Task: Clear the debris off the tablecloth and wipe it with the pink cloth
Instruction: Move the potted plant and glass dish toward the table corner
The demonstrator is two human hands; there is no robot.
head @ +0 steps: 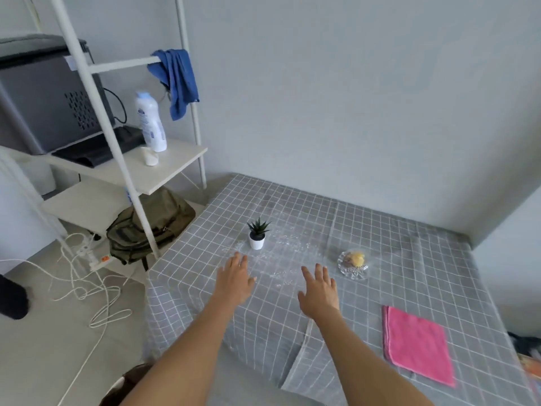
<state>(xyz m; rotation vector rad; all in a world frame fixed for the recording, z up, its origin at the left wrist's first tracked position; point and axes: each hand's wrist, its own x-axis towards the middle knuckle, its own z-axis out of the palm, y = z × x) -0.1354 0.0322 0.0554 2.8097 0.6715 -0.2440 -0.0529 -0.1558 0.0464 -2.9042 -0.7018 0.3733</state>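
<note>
- Head view: your left hand (234, 278) and right hand (319, 288) are both spread wide, palms down, holding nothing, over the near-middle of the tablecloth (409, 244).
- Can't tell if the palms touch the fabric or hover just above it.
- Debris (288, 259): pale, fine crumbs or flakes scattered between your hands and beyond them, up to the plant (257, 234). Too small to say what it is.
- Likely light and loose; pinching won't work, so sweep it with a flat palm edge toward one spot and cup it.
- Tablecloth is thin and soft, already creased at the near edge; it'll likely bunch if you drag hard, so pin it with one hand.
- Plant pot is small and probably tippy; it stands right beside the crumbs, so lift it by the pot.
- Glass dish (352, 263) with something yellow sits right of your right hand; fragile, so take it by the rim.
- Pink cloth (417, 344) lies folded flat, near right, well apart from both hands, untouched. Soft and limp; grab it by a bunched edge.
</note>
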